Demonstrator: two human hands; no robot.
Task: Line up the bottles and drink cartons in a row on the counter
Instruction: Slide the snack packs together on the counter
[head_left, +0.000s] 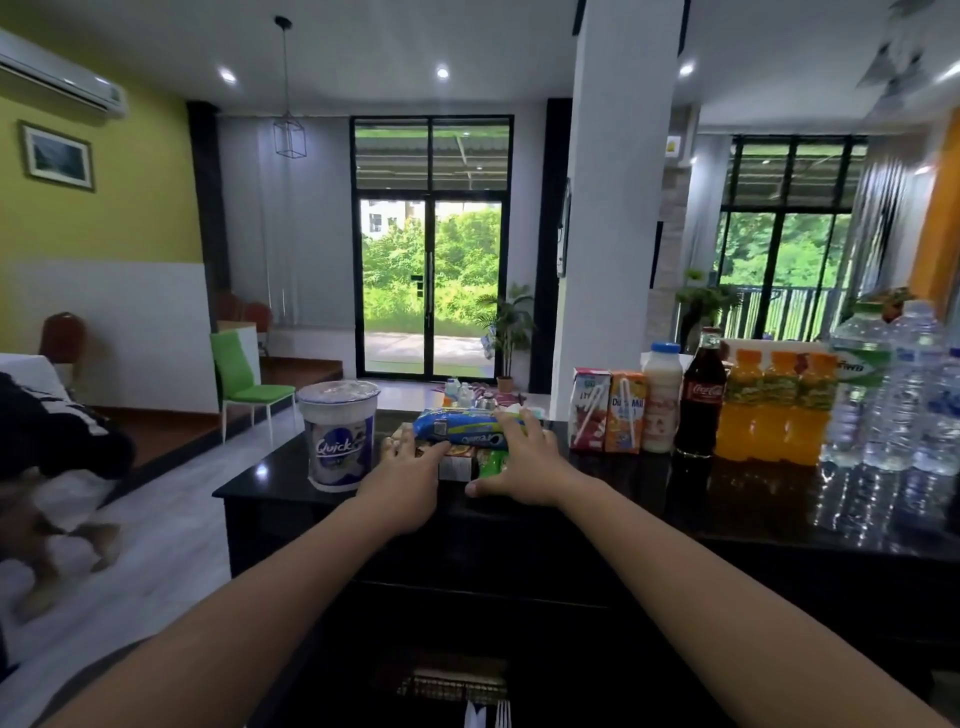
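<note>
Both arms outstretched. Left hand (402, 486) palm down, curl unclear; right hand (524, 467) just beside it, fingers splayed flat.

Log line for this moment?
left hand: touching blue plastic snack pack | right hand: resting on it | drinks row: standing on black counter
</note>
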